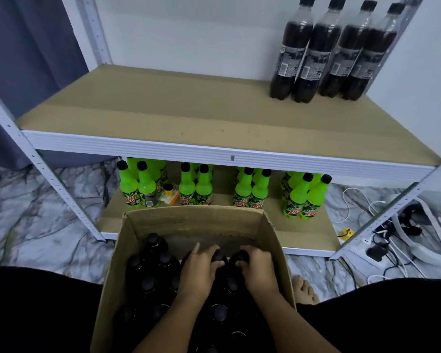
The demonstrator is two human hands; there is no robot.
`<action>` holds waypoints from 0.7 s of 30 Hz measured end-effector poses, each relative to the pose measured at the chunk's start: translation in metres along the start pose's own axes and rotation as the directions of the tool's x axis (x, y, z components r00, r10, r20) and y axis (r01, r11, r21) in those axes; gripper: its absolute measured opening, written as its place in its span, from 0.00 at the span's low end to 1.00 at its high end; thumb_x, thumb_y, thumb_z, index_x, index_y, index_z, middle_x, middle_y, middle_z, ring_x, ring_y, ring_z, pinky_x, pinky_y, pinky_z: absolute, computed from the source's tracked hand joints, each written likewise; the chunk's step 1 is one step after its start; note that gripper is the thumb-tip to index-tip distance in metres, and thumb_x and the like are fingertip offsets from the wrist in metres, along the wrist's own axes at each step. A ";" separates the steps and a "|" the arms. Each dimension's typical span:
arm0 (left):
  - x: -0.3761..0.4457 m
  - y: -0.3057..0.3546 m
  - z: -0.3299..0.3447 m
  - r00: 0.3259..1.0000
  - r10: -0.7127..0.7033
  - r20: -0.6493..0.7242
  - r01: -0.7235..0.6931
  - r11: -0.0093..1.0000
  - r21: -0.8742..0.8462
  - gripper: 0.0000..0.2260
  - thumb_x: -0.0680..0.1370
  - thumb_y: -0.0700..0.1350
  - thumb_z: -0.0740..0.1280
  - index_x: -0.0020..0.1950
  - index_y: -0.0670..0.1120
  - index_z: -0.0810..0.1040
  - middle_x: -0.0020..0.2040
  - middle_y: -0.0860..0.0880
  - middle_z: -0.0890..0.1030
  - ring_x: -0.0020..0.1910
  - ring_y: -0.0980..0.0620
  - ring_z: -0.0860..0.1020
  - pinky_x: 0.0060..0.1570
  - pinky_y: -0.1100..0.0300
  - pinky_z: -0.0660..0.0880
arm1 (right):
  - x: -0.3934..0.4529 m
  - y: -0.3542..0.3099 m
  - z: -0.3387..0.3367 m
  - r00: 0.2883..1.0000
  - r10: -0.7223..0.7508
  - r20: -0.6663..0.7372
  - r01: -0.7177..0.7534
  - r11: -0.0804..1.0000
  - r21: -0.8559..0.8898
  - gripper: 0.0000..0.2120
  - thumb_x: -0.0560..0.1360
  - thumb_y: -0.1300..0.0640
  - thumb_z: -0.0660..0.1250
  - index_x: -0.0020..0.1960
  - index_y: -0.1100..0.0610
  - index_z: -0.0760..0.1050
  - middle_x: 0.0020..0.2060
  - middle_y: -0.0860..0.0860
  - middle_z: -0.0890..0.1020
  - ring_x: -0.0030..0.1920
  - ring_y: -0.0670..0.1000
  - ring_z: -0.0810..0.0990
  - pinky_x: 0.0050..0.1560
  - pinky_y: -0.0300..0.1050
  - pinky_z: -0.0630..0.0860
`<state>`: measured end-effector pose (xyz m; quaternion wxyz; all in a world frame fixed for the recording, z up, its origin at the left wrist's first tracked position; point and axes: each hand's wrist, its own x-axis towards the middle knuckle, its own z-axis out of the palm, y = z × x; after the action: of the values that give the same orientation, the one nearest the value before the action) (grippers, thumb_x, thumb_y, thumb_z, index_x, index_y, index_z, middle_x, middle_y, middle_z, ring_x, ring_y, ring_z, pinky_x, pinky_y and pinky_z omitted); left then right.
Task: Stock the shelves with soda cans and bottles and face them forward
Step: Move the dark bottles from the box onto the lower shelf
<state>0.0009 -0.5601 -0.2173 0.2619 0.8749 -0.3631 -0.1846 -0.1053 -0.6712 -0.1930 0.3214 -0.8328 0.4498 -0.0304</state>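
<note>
Both hands reaching into cardboard box (127,253): left hand (197,272) and right hand (259,270) each closing fingers around a dark bottle cap (219,255). Pickup step underway; next, lifting onto upper shelf (163,115) beside standing cola bottles (326,54), labels forward.

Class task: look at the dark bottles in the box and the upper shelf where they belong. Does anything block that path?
Nothing visible does. Both hands, left hand and right hand, grip bottle caps inside the open cardboard box. The upper shelf is bare left of the four dark bottles.
</note>
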 end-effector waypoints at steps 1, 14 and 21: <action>-0.002 0.002 -0.002 1.000 -0.021 -0.003 0.021 0.999 -0.032 0.20 0.81 0.52 0.68 0.74 0.54 0.73 0.74 0.41 0.73 0.80 0.48 0.60 0.61 0.56 0.71 | -0.001 -0.001 -0.002 1.000 -0.001 -0.012 0.002 1.000 0.005 0.20 0.77 0.61 0.71 0.68 0.55 0.77 0.57 0.56 0.84 0.59 0.54 0.81 0.59 0.44 0.76; -0.003 0.058 -0.077 0.958 0.055 -0.282 -0.156 0.924 -0.349 0.17 0.75 0.52 0.76 0.63 0.53 0.83 0.50 0.53 0.87 0.52 0.55 0.84 0.54 0.54 0.80 | -0.009 -0.052 -0.095 0.968 -0.164 -0.192 0.173 0.984 0.033 0.12 0.71 0.55 0.76 0.54 0.53 0.84 0.46 0.53 0.85 0.50 0.55 0.83 0.50 0.44 0.77; 0.003 0.132 -0.167 0.884 0.204 -0.421 -0.335 0.904 -0.266 0.12 0.74 0.53 0.77 0.56 0.54 0.86 0.49 0.56 0.87 0.50 0.57 0.84 0.51 0.55 0.81 | -0.027 -0.110 -0.203 0.891 -0.324 -0.318 0.328 0.944 -0.043 0.13 0.70 0.55 0.78 0.52 0.59 0.85 0.46 0.55 0.86 0.49 0.55 0.83 0.51 0.48 0.78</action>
<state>0.0177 -0.5870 -0.0069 0.4944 0.7771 -0.3883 -0.0294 -0.1106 -0.7108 0.0359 0.2394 -0.8782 0.3498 -0.2214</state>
